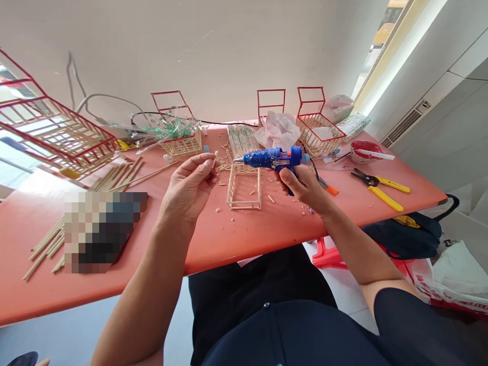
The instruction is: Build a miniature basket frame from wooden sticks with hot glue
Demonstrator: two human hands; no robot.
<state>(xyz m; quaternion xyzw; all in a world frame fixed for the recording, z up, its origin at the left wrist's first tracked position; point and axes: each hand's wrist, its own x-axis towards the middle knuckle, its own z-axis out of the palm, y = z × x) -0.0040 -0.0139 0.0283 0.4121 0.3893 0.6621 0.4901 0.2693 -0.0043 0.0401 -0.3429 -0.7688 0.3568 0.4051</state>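
The right hand point(305, 184) grips a blue glue gun point(272, 157); the left hand point(188, 185) pinches a small wooden stick point(214, 155) above the stick frame point(244, 187).

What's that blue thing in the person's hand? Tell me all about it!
It is a blue glue gun, plastic by its look, with whitish smears of dried glue on the barrel. The right hand grips its handle and holds it level above the orange table, with the pale nozzle tip pointing left toward the left hand, which pinches a small wooden stick piece. A dark cord seems to trail from its back end.
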